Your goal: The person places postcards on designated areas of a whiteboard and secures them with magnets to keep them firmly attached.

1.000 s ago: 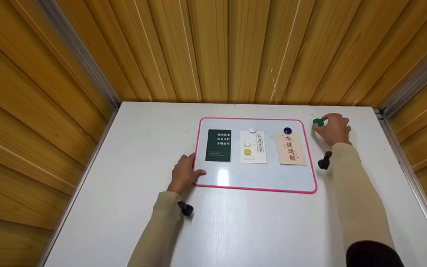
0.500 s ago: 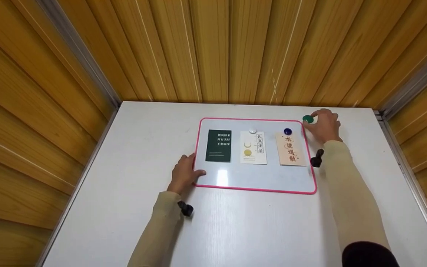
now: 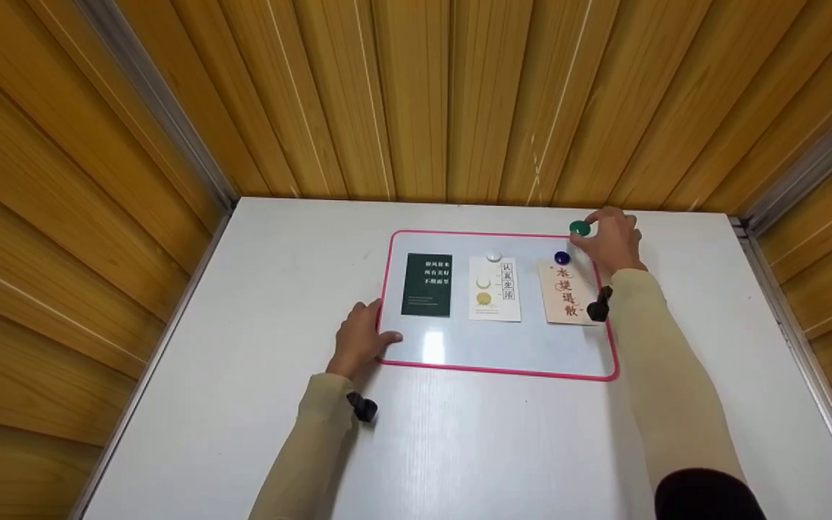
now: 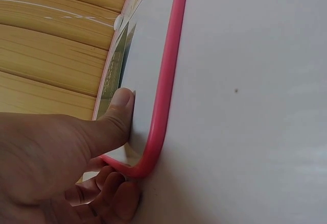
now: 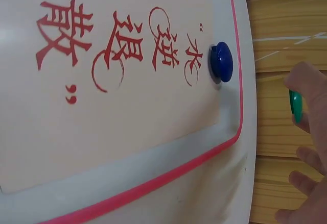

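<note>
My left hand [image 3: 360, 339] grips the lower left edge of a pink-framed whiteboard [image 3: 510, 348]. In the left wrist view its thumb [image 4: 120, 101] lies on the board's face, with the other fingers curled at the frame's outer side. My right hand [image 3: 614, 242] pinches a round green magnet [image 3: 580, 228] between thumb and finger, raised near the board's upper right corner. Just below it, a dark blue magnet [image 5: 223, 62] sits at the top of a peach card [image 3: 565, 292]. A white magnet [image 3: 494, 256] sits atop the white card [image 3: 495, 296]. The dark green card [image 3: 427, 285] has no magnet on it.
The board lies on a white table [image 3: 445, 448] whose far edge meets a wood-panelled wall [image 3: 416, 101]. Similar panels stand at both sides. A small black device [image 3: 363, 408] is on the left wrist, another [image 3: 599, 304] on the right, overlapping the peach card's edge.
My right hand has moved left with the green magnet, from the table beside the board to its upper right corner. The left hand has stayed in place.
</note>
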`<control>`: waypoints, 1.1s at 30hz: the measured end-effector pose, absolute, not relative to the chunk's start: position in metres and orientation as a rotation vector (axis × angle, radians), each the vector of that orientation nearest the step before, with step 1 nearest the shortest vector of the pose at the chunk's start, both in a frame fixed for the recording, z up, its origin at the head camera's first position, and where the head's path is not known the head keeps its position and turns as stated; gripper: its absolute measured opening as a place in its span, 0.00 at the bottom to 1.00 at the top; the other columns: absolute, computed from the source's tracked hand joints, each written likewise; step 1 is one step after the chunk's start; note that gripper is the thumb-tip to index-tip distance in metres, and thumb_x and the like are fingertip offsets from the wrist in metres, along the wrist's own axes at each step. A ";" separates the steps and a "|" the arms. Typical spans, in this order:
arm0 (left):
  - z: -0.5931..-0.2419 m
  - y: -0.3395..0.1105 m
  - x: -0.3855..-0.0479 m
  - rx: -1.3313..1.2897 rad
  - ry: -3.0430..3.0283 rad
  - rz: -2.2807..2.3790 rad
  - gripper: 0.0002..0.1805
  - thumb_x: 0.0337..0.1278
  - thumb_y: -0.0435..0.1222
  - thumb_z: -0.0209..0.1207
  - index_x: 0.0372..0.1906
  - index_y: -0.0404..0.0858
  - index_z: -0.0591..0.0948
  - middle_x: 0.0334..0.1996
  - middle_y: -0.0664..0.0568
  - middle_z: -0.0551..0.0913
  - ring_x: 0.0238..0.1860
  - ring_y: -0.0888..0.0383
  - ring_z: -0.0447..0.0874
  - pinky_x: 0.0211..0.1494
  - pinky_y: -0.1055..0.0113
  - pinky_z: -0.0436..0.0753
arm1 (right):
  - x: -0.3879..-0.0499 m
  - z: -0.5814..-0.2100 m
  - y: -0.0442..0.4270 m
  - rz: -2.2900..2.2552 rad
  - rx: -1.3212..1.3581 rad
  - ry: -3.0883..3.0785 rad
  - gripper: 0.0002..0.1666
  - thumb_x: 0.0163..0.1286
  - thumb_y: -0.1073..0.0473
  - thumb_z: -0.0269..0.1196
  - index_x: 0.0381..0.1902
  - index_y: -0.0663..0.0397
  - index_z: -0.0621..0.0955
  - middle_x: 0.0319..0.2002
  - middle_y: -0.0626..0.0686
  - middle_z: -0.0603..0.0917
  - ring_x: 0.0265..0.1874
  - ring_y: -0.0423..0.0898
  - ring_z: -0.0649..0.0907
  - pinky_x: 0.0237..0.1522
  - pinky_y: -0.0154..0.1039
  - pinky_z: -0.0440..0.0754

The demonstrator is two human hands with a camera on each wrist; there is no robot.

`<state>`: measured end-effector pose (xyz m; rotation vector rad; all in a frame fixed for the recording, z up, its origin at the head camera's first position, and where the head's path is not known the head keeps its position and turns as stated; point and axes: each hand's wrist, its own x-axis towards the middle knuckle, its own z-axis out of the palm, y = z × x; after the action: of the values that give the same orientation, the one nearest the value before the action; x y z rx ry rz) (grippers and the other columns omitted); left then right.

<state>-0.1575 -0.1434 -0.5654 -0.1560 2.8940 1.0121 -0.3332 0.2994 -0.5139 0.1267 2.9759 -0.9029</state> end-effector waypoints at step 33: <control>-0.563 -0.140 -0.157 -0.171 2.875 1.026 0.45 0.48 0.45 0.79 0.72 0.38 0.74 0.46 0.45 0.78 0.45 0.49 0.78 0.59 0.51 0.79 | -0.344 -0.521 0.220 -0.945 -0.088 2.981 0.27 0.67 0.51 0.71 0.57 0.61 0.79 0.70 0.61 0.70 0.66 0.64 0.64 0.68 0.64 0.62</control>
<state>-0.1569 -0.1402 -0.5634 -0.1713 2.8754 1.0264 -0.3435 0.2203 -0.5211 -0.0883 2.9815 -0.9448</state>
